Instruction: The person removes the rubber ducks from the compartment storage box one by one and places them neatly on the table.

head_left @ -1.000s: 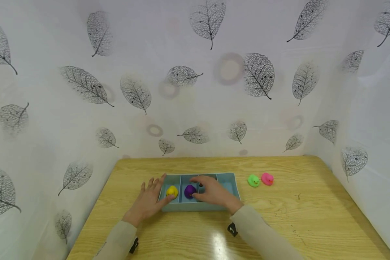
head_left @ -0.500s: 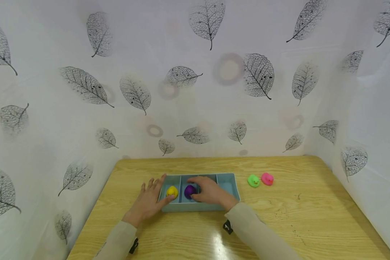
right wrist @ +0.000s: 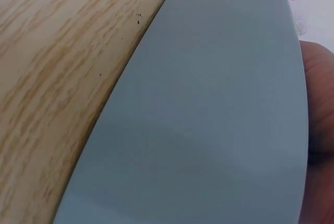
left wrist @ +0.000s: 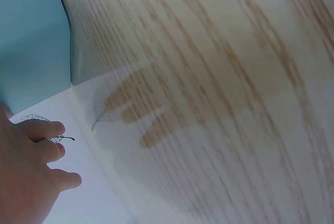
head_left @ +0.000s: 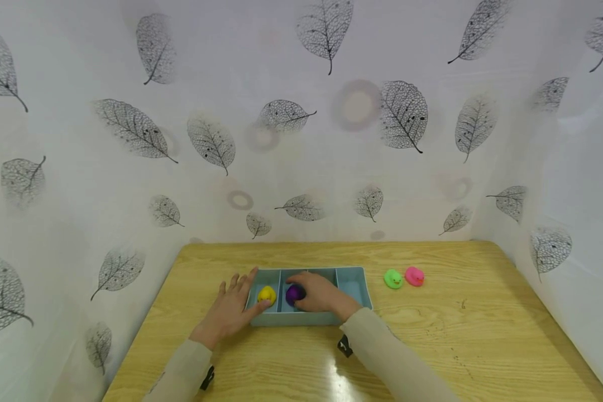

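Note:
A light blue box split into several compartments stands on the table. My left hand rests at its left end, fingers stretched along the rim and thumb reaching over the front wall by a yellow rubber duck. In the second compartment sits a purple rubber duck. My right hand reaches over the box from the right, its thumb and fingers curled round this purple duck. That hand covers much of the third compartment. In the right wrist view the box wall hides most of the right hand.
A green rubber duck and a pink rubber duck stand on the wooden table to the right of the box. Behind the table hangs a white sheet printed with leaves.
My right hand has moved a little left, and its fingers have closed round the purple duck. My left hand has stayed in place at the box's left end.

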{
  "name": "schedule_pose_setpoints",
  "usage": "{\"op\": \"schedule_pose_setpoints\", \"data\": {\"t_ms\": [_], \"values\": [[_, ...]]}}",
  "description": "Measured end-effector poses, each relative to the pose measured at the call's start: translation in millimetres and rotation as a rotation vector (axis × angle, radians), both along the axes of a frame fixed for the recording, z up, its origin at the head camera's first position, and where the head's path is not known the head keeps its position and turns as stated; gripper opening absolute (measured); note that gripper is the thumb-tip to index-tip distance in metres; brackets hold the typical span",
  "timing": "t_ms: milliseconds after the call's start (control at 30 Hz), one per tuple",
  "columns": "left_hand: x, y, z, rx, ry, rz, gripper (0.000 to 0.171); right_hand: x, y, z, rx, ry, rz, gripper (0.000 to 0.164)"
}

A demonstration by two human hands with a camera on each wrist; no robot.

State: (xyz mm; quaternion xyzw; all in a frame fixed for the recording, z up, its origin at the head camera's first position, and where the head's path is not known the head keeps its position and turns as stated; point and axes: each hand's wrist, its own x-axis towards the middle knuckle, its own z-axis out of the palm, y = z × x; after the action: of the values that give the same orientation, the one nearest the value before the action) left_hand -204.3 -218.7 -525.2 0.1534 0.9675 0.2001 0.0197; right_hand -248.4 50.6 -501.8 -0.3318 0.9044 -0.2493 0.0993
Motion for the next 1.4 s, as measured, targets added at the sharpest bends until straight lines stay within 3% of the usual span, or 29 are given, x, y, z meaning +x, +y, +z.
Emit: {"op": "schedule_pose_setpoints", "data": {"t_ms": [533, 1033, 1400], "values": [[-0.7, 0.1, 1.7, -0.010, -0.001, 0.000, 0.091, -1.0, -3.1, 7.2, 0.005, -0.008, -0.004, 0.053], [0.7, -0.2, 3.3, 0.008, -0.007, 0.001, 0.091, -3.8, 0.2, 1.0, -0.003, -0.014, -0.046, 0.047], [0.2, 0.2, 1.5, 0.000, -0.013, 0.003, 0.090, -4.1, 5.0, 4.5, -0.087, -0.025, -0.038, 0.035]]}}
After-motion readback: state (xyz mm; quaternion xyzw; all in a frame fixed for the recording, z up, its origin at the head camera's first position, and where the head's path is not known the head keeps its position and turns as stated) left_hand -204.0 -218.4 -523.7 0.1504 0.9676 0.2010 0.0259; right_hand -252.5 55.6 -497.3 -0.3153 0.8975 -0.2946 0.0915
